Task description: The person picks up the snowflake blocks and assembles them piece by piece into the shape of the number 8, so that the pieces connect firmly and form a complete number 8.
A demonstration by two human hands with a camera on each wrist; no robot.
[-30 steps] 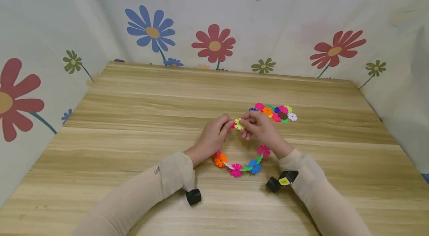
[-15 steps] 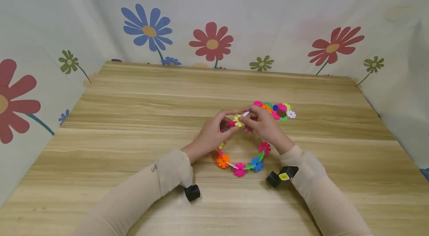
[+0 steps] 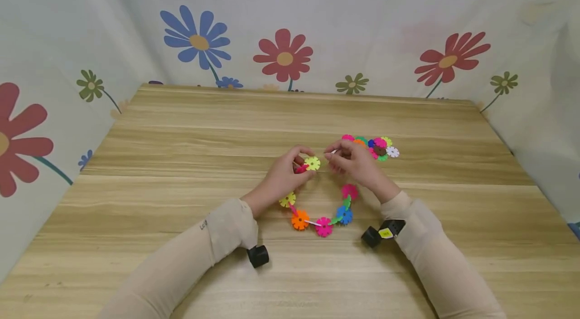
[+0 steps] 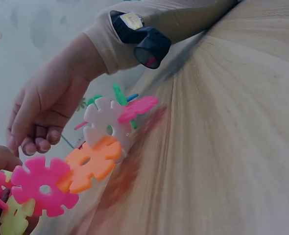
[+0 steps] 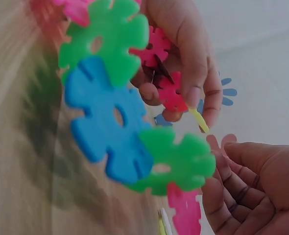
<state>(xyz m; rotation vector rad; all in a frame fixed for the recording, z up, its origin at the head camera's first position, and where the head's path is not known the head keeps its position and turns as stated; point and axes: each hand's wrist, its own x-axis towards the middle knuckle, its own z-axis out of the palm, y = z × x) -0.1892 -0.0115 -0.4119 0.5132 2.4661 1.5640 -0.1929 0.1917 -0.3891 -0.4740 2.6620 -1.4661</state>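
A chain of interlocked flower-shaped plastic discs hangs in a curve below both hands, with an orange disc (image 3: 300, 220), a blue disc (image 3: 344, 215) and a pink disc (image 3: 350, 191) along it. My left hand (image 3: 283, 175) grips one end of the chain, where a yellow disc (image 3: 311, 163) sticks out past the fingertips. In the right wrist view, a red disc (image 5: 172, 93) and a brown disc (image 5: 162, 67) show within the left hand's grasp. My right hand (image 3: 355, 163) pinches a white disc (image 3: 334, 151), mostly hidden by the fingers, a short gap from the yellow one.
Loose flower discs in mixed colours lie in a pile behind the right hand, among them a brown disc (image 3: 379, 150) and a white disc (image 3: 393, 151). The wooden table (image 3: 204, 133) meets a flower-printed cloth (image 3: 244, 2) at the back and sides.
The hands were together at the yellow disc and have drawn apart. The right hand has let go of the yellow disc; the left has moved slightly left with the chain.
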